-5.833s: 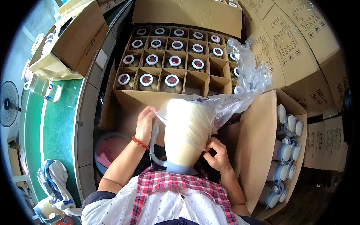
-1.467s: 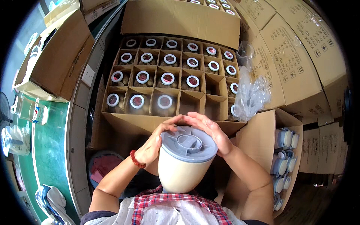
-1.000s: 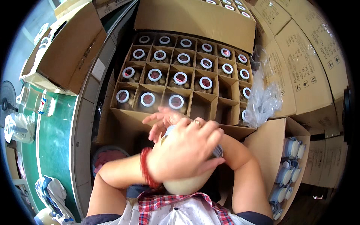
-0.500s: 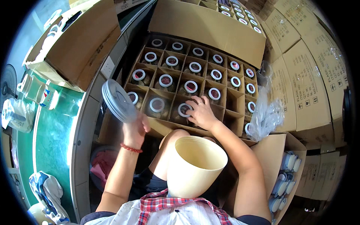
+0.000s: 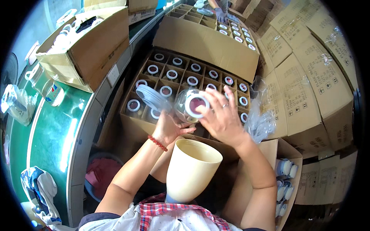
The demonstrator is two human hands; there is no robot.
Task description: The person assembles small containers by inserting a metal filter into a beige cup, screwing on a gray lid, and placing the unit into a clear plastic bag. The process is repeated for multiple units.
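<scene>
My right hand holds a clear glass jar with a white rim and a dark red middle, lifted above a divided cardboard box. Its thumb and fingers are at the rim; motion blurs them a little. My left hand grips a stack of translucent round lids, while its fingertips reach under the jar, perhaps touching it. Similar white-rimmed jars stand upright in the box's cells. A cream tapered tub, mouth up, rests in my lap.
At left, a green table carries an open carton, a clear jug and a cloth. Crumpled plastic hangs at the box's right. Stacked cartons line the right side. Another person's gloved hand is far back.
My right hand has lifted a jar out of the near row. My left hand has moved right with the lids, toward the jar. A gloved hand has appeared at the far end.
</scene>
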